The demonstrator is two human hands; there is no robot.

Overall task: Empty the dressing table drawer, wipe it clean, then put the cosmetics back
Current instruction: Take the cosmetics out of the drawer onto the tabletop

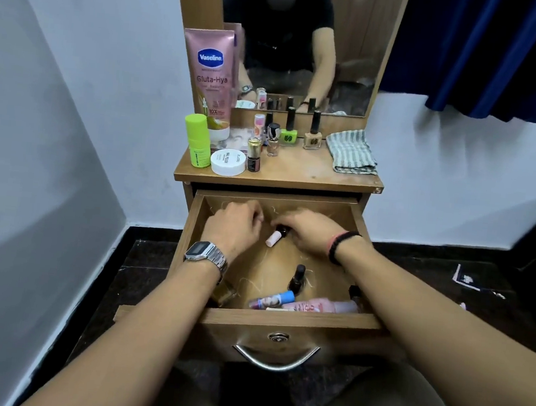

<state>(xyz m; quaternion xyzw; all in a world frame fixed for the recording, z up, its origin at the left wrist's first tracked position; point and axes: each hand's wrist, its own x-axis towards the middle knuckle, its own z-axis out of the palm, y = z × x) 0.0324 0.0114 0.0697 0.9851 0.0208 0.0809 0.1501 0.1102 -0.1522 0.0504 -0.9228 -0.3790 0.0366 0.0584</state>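
The drawer (288,317) is standing pulled out, several cosmetics lying along its front wall. Further in, the right hand (309,236) is curling its fingers (286,221) round a small dark-capped bottle (277,235); the left hand (233,224) is hovering curled beside it, grasp unclear. Better to lift one firmly, then park it on the table (299,173).

Left hand (233,224) fingertips curled under, contents can't tell. Right hand (308,231) covers top of small dark bottle (282,231). Lower-left drawer (281,318) corner: glass bottle (223,292) half hidden by forearm. Pink tube (325,306) cut by drawer front. Labels unreadable.
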